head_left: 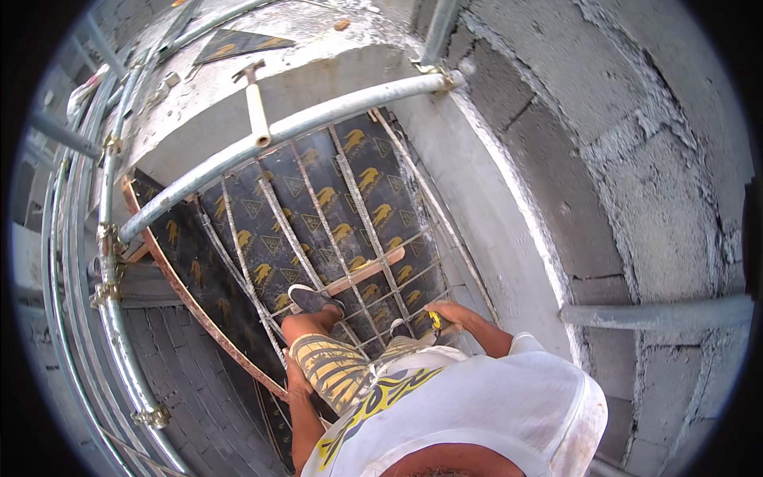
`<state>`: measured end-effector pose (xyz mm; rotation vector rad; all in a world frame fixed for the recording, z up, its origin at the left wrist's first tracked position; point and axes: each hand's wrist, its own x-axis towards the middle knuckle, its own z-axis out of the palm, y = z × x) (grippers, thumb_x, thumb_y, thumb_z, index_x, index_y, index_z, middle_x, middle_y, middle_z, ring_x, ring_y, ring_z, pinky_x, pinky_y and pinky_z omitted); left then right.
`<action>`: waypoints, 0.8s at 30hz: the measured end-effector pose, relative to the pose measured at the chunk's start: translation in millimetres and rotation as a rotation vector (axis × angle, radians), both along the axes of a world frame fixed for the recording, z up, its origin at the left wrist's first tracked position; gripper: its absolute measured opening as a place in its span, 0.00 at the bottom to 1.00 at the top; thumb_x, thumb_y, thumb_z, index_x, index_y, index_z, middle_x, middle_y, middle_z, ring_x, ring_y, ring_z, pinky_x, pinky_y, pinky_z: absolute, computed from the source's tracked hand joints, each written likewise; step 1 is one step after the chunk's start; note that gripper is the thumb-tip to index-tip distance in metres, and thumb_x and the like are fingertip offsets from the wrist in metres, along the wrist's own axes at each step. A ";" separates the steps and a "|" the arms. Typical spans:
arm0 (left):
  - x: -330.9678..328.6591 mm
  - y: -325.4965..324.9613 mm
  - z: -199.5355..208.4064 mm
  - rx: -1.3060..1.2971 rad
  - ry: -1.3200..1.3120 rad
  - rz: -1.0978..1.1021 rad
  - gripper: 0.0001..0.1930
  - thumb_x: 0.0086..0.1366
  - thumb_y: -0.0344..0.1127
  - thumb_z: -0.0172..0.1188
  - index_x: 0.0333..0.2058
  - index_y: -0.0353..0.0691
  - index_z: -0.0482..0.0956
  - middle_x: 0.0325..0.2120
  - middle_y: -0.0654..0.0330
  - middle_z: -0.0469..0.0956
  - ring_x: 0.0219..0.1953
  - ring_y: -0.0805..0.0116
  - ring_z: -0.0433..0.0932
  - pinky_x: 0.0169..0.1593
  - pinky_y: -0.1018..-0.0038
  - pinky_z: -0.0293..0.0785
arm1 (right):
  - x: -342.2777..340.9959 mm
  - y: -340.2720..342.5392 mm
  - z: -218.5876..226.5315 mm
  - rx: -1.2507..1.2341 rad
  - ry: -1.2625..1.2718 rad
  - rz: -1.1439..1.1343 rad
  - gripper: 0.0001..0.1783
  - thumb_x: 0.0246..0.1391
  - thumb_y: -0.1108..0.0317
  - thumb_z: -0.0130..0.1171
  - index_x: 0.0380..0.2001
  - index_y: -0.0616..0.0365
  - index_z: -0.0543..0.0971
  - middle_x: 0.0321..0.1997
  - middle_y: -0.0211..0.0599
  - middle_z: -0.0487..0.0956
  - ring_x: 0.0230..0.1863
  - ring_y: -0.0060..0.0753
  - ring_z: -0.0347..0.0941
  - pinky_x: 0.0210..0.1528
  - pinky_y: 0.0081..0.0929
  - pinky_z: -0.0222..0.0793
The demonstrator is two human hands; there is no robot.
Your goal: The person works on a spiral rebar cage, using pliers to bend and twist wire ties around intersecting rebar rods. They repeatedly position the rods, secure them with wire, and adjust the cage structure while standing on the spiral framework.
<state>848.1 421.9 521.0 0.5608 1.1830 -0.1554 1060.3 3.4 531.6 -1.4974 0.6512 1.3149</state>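
Observation:
My right hand (451, 312) is closed around a small yellow-and-black tool (435, 319), whose kind I cannot make out. It is over the right side of a steel rebar grid (362, 230). Low on the left, my left hand (296, 380) is beside the rebar's lower end and the rusty edge of a curved black panel (195, 278); its fingers are mostly hidden. Beneath the grid lies black formwork board (326, 195) with yellow printed figures. My shoe (315, 300) rests on the bars near a wooden strip (350, 280).
A steel scaffold tube (294, 127) crosses ahead of me. A hammer (255, 107) lies on the concrete ledge (318, 70), its handle reaching to the tube. Scaffold poles (119, 318) stand at left. A block wall (556, 183) rises at right, with another tube (660, 313) against it.

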 end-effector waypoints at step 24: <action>183.0 -131.6 125.2 0.281 -0.518 -0.389 0.20 0.73 0.43 0.60 0.53 0.33 0.73 0.39 0.57 0.80 0.36 0.70 0.84 0.38 0.78 0.83 | 69.0 81.8 78.9 0.703 0.014 -0.749 0.22 0.64 0.45 0.55 0.44 0.52 0.81 0.42 0.39 0.84 0.46 0.45 0.79 0.53 0.50 0.72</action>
